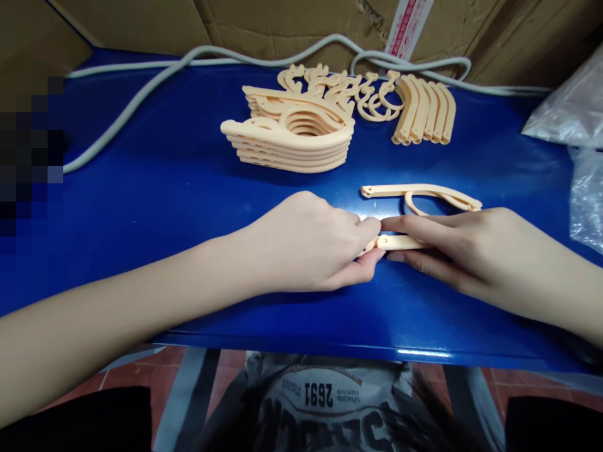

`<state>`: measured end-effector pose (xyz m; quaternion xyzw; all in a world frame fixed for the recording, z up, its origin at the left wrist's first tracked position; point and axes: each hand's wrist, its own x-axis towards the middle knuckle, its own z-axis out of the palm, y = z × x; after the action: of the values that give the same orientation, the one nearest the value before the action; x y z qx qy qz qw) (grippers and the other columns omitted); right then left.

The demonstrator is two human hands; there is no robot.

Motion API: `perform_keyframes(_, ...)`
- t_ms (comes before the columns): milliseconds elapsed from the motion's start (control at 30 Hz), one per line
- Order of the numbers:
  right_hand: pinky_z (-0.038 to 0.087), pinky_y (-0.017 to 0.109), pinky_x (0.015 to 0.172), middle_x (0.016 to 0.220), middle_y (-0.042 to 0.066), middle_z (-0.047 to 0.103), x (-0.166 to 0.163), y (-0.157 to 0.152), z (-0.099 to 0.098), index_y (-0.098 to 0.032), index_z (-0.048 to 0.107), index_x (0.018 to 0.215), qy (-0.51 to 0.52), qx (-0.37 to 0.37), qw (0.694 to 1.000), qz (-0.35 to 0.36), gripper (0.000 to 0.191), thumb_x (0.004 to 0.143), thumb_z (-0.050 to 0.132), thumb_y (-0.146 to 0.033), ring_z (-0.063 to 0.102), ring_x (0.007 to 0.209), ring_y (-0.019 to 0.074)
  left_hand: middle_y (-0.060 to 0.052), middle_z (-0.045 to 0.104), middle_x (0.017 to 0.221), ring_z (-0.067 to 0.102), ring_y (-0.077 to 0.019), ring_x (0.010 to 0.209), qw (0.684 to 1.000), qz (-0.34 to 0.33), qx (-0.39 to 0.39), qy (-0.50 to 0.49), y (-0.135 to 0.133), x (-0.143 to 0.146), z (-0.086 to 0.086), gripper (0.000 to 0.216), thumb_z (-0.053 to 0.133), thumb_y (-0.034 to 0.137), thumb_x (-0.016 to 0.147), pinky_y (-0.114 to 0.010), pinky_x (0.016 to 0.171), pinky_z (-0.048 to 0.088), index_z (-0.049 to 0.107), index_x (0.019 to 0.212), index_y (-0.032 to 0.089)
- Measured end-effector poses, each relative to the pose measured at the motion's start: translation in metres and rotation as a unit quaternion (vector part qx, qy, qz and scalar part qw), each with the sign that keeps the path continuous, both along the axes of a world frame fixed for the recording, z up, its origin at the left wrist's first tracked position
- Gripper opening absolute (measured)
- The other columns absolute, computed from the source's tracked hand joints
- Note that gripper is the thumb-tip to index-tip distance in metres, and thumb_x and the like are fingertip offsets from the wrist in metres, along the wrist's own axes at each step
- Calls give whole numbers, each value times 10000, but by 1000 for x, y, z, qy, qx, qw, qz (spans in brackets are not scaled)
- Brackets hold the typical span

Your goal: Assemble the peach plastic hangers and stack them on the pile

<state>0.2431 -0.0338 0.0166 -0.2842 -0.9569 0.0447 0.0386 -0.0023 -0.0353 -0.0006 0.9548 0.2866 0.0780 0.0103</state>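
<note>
Both my hands meet near the front middle of the blue table [164,182]. My left hand [311,245] is closed, pinching the left end of a peach plastic hanger piece [400,242]. My right hand [475,251] presses thumb and fingers along the same piece from the right. Just behind my right hand lies a peach hanger part with a hook loop [424,196]; whether it joins the held piece is hidden by my fingers.
A stack of peach hanger bodies [292,135] sits at the table's far middle, with several hooks [348,88] and curved arm pieces [426,113] behind and right. A grey cable [141,94] runs along the back. Clear plastic bags [575,107] lie at right; cardboard boxes [264,22] stand behind.
</note>
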Motion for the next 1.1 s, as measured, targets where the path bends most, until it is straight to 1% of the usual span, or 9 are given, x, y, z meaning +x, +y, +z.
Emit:
perform_keyframes(133, 422, 315, 612, 770, 50, 744, -1, 1, -1, -194, 682, 1169, 1, 20, 1000, 7, 333, 1083, 395, -338, 676, 616, 204, -9, 654, 647, 646, -174, 560, 1000, -7, 12, -6, 0, -1, -1, 357, 395, 340, 1042, -284, 490, 171, 559, 768, 180)
perform_keyframes(267, 431, 323, 582, 895, 51, 796, 1, 0, 0, -208, 692, 1154, 19, 15, 1000, -2, 381, 1091, 391, -434, 733, 694, 217, 1, 636, 628, 624, -157, 546, 998, -4, 44, -33, 0, -2, -2, 342, 391, 326, 1039, -285, 488, 172, 564, 784, 181)
perform_keyframes(433, 469, 340, 647, 1040, 47, 813, 9, 3, 9, -226, 679, 1216, 33, 33, 999, -29, 330, 1080, 454, -425, 763, 816, 227, 1, 607, 588, 570, -156, 515, 994, 23, 80, -69, 2, -4, 2, 309, 390, 271, 999, -301, 486, 159, 574, 766, 188)
perform_keyframes(567, 481, 341, 695, 985, 48, 800, 16, 6, 18, -227, 684, 1209, 45, 78, 995, -50, 250, 1046, 556, -367, 739, 829, 216, 1, 530, 508, 484, -153, 474, 992, 50, 99, -64, 7, -8, 10, 336, 379, 287, 966, -292, 475, 158, 577, 710, 196)
perform_keyframes(700, 478, 349, 711, 936, 64, 774, 18, 8, 22, -218, 704, 1168, 61, 114, 990, -58, 221, 1037, 569, -333, 713, 837, 207, -4, 510, 492, 454, -152, 463, 989, 76, 108, -60, 10, -11, 14, 336, 394, 306, 941, -289, 472, 165, 555, 664, 203)
perform_keyframes(833, 450, 400, 728, 950, 84, 750, 22, 13, 22, -229, 699, 1158, 45, 143, 986, -68, 238, 1043, 530, -351, 668, 853, 240, 18, 507, 489, 472, -147, 457, 992, 17, 86, -87, 8, -12, 11, 310, 412, 284, 950, -292, 466, 189, 532, 675, 209)
perform_keyframes(900, 447, 442, 780, 1014, 122, 736, 25, 17, 22, -230, 708, 1176, 22, 173, 980, -92, 269, 1037, 536, -383, 650, 944, 290, 24, 510, 497, 464, -142, 444, 990, -11, 92, -109, 4, -11, 9, 302, 411, 284, 950, -306, 460, 177, 520, 678, 213)
perform_keyframes(1000, 454, 513, 913, 1217, 208, 677, 28, 25, 19, -190, 708, 1234, -6, 201, 971, -131, 353, 1034, 530, -420, 602, 1142, 376, 21, 494, 500, 426, -148, 422, 986, -35, 107, -123, -4, -8, 6, 309, 387, 307, 945, -336, 459, 154, 498, 668, 226)
perform_keyframes(1100, 444, 536, 1036, 1405, 255, 579, 25, 27, 15, -164, 686, 1298, -5, 180, 973, -145, 421, 1042, 504, -444, 555, 1275, 403, 19, 493, 509, 426, -155, 429, 987, -69, 87, -120, -10, -6, 4, 298, 402, 319, 940, -344, 453, 185, 493, 670, 233)
